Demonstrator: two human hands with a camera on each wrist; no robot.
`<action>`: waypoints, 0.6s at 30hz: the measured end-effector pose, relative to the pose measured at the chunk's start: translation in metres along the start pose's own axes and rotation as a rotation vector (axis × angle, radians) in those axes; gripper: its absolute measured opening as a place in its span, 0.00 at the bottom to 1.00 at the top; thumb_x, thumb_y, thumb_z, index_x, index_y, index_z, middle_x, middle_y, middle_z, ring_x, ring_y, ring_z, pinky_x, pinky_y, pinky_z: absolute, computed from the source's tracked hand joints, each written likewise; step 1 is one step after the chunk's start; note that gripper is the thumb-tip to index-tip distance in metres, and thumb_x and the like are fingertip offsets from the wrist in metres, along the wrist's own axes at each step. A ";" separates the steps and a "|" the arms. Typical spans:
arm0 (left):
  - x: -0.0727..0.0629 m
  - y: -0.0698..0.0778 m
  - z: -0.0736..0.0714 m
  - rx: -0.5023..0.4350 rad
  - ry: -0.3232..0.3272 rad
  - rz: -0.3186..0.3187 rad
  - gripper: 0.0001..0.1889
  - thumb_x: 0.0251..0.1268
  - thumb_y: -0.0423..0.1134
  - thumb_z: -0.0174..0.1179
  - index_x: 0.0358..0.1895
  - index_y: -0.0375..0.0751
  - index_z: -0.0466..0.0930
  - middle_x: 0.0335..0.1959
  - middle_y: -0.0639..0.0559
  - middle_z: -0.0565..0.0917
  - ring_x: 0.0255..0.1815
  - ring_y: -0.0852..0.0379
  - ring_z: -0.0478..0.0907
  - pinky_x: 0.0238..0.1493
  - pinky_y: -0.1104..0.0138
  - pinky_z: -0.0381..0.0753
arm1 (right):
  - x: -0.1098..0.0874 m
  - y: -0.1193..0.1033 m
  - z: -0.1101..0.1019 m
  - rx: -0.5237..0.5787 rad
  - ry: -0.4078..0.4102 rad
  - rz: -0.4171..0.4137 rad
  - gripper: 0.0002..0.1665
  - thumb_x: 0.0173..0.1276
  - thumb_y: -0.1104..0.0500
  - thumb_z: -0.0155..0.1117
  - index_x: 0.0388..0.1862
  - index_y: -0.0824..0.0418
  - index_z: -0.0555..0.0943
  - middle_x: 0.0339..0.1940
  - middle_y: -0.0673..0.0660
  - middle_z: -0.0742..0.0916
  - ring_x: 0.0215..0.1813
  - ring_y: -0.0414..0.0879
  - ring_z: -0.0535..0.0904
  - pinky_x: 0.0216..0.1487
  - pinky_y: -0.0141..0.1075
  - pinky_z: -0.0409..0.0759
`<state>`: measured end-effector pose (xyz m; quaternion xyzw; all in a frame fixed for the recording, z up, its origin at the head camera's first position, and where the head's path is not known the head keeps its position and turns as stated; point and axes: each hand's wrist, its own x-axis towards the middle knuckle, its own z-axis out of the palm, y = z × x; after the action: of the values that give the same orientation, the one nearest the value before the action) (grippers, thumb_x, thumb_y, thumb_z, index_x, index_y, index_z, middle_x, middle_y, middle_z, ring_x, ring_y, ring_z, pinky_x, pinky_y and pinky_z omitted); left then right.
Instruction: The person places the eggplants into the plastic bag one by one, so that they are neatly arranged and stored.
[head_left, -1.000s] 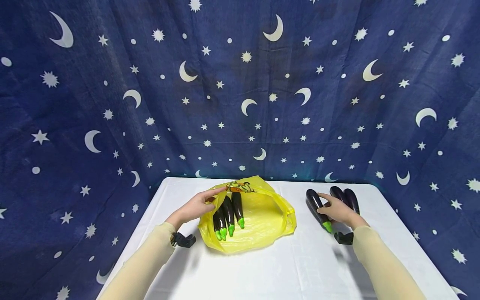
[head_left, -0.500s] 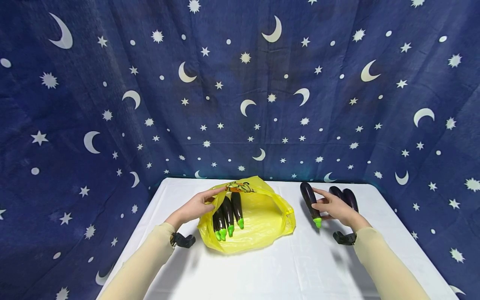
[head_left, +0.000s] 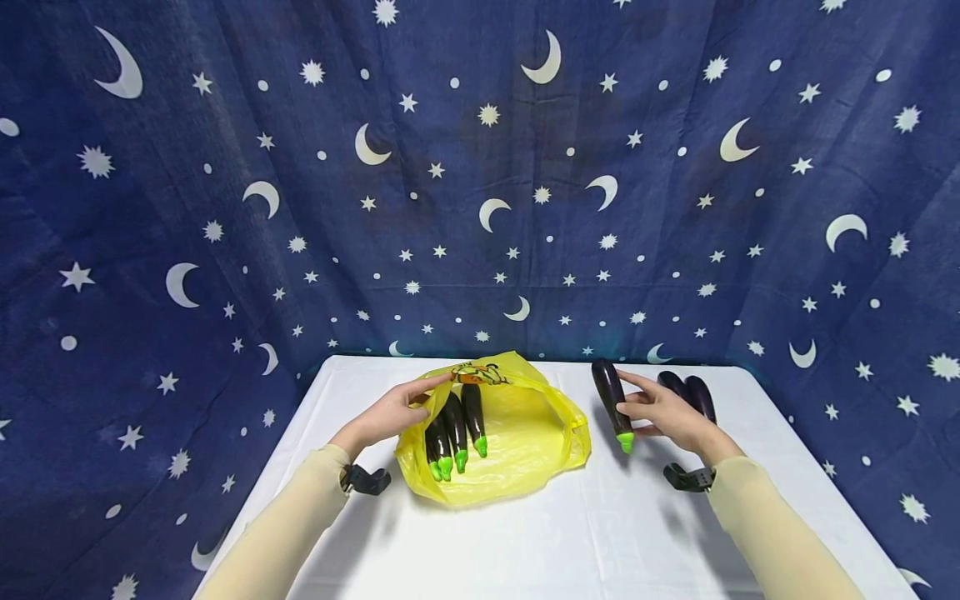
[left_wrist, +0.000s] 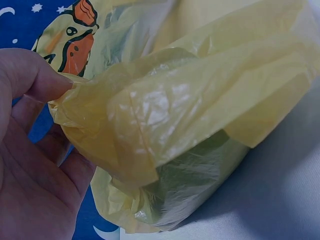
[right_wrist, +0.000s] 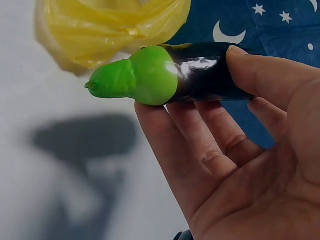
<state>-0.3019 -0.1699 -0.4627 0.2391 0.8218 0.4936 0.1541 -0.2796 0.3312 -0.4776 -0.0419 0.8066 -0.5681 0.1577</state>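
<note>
My right hand (head_left: 667, 413) grips a glossy dark purple eggplant (head_left: 609, 392) between thumb and fingers, above the table on the right. Its bright green stem end (right_wrist: 135, 77) points left in the right wrist view, and a shadow falls beneath it. On the left, my left hand (head_left: 392, 413) pinches the rim of a yellow plastic bag (head_left: 525, 425), whose mouth gapes toward me. Several eggplants (head_left: 456, 425) lie inside, green ends facing me. In the left wrist view, thumb and fingers bunch the film beside a printed cartoon duck (left_wrist: 75, 40).
Two more eggplants (head_left: 699, 397) lie behind my right hand on the white-covered table (head_left: 480, 550). A dark blue cloth (head_left: 420, 208) with moons and stars hangs behind the table and along both sides. Each wrist wears a black camera mount (head_left: 367, 480).
The right hand has lifted the eggplant and carried it a little left, away from the two others. The left hand and the bag have stayed still.
</note>
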 end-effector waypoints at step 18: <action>0.002 -0.002 0.000 0.006 0.001 -0.001 0.38 0.66 0.26 0.53 0.78 0.61 0.67 0.79 0.54 0.63 0.70 0.45 0.69 0.67 0.52 0.72 | -0.005 -0.013 0.018 0.091 -0.046 -0.034 0.51 0.72 0.55 0.68 0.86 0.52 0.51 0.61 0.65 0.82 0.55 0.54 0.84 0.55 0.54 0.82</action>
<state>-0.3036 -0.1694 -0.4646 0.2389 0.8234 0.4914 0.1533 -0.2713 0.3119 -0.4694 -0.0618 0.7752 -0.6058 0.1684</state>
